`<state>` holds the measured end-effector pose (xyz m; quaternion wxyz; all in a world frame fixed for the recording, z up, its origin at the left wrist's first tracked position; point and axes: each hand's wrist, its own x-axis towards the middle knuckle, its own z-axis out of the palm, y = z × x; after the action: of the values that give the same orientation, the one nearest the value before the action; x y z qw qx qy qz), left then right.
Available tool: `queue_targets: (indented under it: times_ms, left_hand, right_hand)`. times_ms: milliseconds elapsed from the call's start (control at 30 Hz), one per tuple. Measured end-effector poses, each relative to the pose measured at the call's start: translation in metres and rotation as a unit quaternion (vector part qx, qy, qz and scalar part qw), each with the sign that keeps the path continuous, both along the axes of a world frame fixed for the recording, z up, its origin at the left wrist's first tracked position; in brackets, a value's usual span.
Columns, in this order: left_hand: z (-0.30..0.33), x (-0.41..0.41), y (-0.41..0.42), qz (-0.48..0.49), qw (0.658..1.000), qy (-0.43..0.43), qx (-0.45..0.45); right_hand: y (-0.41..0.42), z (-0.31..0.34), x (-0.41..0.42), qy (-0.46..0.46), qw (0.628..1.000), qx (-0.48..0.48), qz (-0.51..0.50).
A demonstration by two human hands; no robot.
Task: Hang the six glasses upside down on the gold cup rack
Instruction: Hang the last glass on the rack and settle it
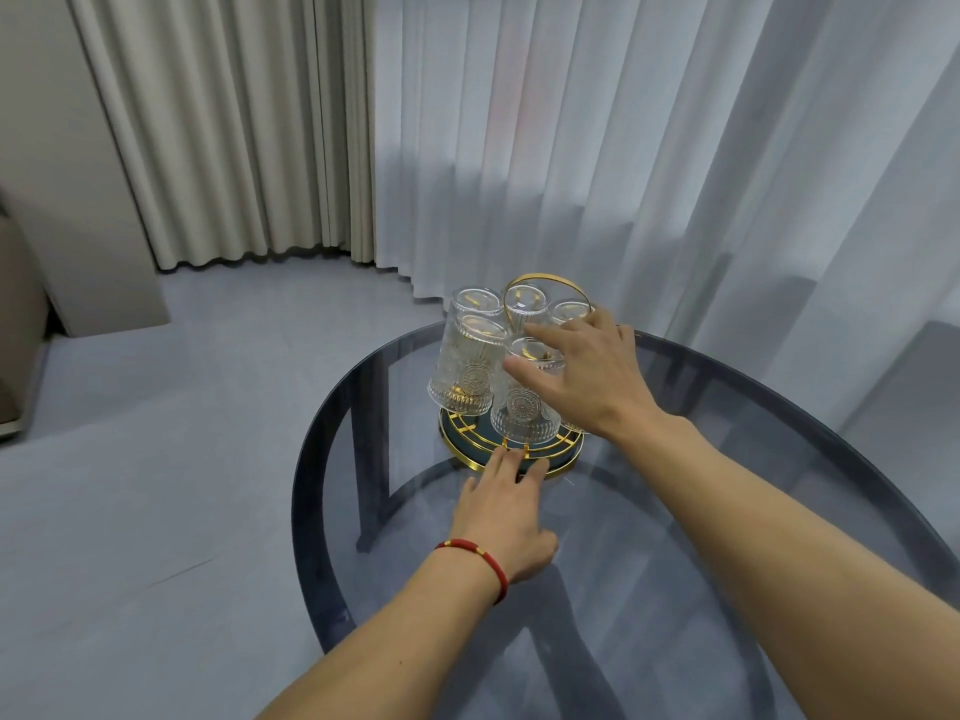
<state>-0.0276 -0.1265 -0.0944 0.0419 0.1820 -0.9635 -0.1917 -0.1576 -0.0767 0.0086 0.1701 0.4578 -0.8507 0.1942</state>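
Note:
The gold cup rack (550, 462) with a round teal base and a gold loop handle stands on the far side of the glass table. Several clear embossed glasses hang upside down on it, among them a front-left glass (465, 376) and a front glass (522, 413). My right hand (587, 371) hovers over the front glass with fingers spread, fingertips at its upturned bottom, and hides part of the right-hand glasses. My left hand (506, 517), with a red cord on the wrist, lies on the table, fingertips touching the front rim of the rack's base.
The round smoked-glass table (363, 589) has a dark rim and a lower shelf visible through it. White sheer curtains (675, 148) hang close behind the rack, beige drapes to the left. Grey floor lies on the left.

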Motion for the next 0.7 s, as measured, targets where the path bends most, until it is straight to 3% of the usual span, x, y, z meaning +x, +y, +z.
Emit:
queue_targets:
  times_ms: [200, 367, 500, 567, 700]
  left_hand:
    - [-0.005, -0.001, 0.001, -0.002, 1.0, 0.0, -0.017]
    - [-0.016, -0.001, 0.004, -0.007, 0.999, 0.013, -0.035]
    - [-0.027, -0.002, 0.005, -0.008, 0.996, 0.04, -0.077]
    - [-0.032, -0.005, 0.006, -0.01, 0.994, 0.052, -0.092]
    - [-0.041, -0.011, 0.012, -0.008, 0.992, 0.068, -0.106]
  right_hand:
    - [0.003, -0.001, 0.003, 0.023, 1.0, 0.01, -0.005]
    - [0.042, -0.011, 0.004, -0.047, 0.98, -0.193, 0.004]
    - [0.081, -0.032, 0.0, -0.136, 0.946, -0.294, -0.027]
    - [0.088, -0.039, -0.002, -0.149, 0.946, -0.287, -0.025]
    - [0.079, -0.036, -0.006, -0.104, 0.977, -0.18, 0.033]
